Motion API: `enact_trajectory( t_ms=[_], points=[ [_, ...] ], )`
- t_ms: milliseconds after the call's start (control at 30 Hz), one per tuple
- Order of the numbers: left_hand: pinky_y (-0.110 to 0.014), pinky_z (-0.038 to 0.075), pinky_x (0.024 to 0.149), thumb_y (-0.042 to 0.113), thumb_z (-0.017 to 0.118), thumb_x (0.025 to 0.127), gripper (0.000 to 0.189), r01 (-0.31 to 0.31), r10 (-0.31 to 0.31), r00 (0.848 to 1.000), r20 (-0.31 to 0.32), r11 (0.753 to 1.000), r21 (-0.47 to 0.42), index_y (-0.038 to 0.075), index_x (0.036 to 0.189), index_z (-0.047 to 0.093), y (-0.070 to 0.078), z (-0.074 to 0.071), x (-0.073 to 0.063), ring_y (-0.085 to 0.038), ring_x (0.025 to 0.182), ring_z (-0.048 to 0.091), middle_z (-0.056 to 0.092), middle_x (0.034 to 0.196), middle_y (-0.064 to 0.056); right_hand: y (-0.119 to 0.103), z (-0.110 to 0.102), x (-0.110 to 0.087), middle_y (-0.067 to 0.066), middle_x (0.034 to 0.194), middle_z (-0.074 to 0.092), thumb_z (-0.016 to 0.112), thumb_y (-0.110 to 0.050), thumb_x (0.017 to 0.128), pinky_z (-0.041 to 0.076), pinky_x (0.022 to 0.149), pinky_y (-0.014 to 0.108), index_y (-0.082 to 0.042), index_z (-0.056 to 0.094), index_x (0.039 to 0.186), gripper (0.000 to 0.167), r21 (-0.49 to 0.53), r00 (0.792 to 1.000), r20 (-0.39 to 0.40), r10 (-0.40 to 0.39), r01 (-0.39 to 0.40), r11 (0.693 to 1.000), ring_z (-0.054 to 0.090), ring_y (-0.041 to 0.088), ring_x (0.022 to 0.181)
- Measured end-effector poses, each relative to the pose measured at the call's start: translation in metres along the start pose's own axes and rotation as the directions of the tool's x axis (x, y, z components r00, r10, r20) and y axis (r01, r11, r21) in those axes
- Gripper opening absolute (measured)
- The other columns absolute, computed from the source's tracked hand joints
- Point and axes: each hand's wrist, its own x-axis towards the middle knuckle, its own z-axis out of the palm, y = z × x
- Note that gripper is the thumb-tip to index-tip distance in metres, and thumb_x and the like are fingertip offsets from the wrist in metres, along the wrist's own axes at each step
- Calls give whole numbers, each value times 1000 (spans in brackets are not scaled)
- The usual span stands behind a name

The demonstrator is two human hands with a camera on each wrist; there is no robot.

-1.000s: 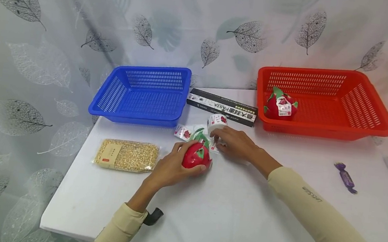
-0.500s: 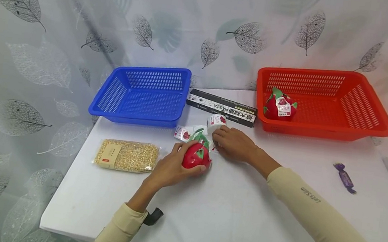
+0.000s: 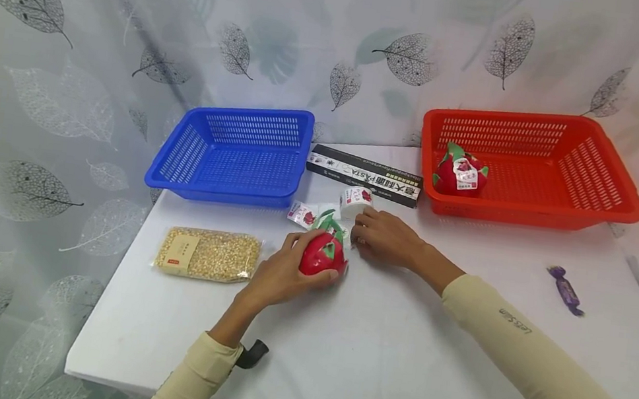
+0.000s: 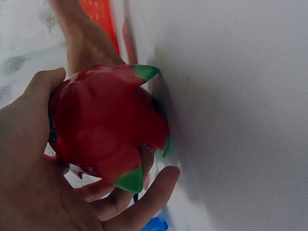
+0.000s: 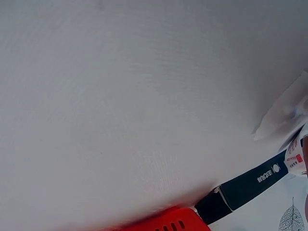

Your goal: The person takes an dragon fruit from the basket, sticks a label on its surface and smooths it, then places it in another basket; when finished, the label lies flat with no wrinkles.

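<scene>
My left hand point(image 3: 277, 274) grips a red dragon fruit point(image 3: 321, 256) with green tips, standing on the table in front of a roll of labels point(image 3: 357, 199). In the left wrist view the fruit point(image 4: 106, 125) sits between thumb and curled fingers. From the roll a strip of printed labels point(image 3: 302, 215) runs left behind the fruit. My right hand point(image 3: 385, 237) is beside the roll, fingers bent, and appears to pinch the strip's near part; its fingertips are mostly hidden. The right wrist view catches just a sliver of that hand at its right edge.
Behind lie a blue basket point(image 3: 177, 185), a black pasta box point(image 3: 364, 176) and a red basket point(image 3: 539, 216) holding another dragon fruit point(image 3: 459, 173) with a label on it. A bag of corn kernels point(image 3: 222, 257) is at left. A purple-wrapped candy point(image 3: 566, 291) lies at right.
The right hand's fingers have curled in more and shifted slightly right beside the roll. My left hand and the fruit have stayed in place.
</scene>
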Motion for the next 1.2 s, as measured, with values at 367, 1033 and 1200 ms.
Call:
enact_trajectory(
  t_ms=[367,1033,1200],
  points=[
    [-55,62,92,64,76,89,87,0,0,1000,2,1000,-1,35,161,38,1,0,-1,-38,125,63,47,154,-12,-2,-9,0,3,109,66,80,-15,92,54,87,37,-15,72,105,15,69,994,90,56,-63,996,56,19,104],
    [-55,62,92,64,76,89,87,-10,11,1000,-15,1000,2,33,161,39,0,1,-1,-38,124,64,48,153,-14,-6,-39,-5,-2,95,69,69,-30,97,57,78,37,-18,53,122,32,340,911,245,332,-401,850,65,19,89],
    [-55,61,95,63,78,88,96,2,-2,1000,-28,1000,1,33,166,32,2,0,-1,-39,132,59,49,154,-15,-8,-48,-8,6,123,77,72,-26,101,58,103,51,-17,66,115,18,507,913,104,396,-391,768,69,29,122]
  ],
)
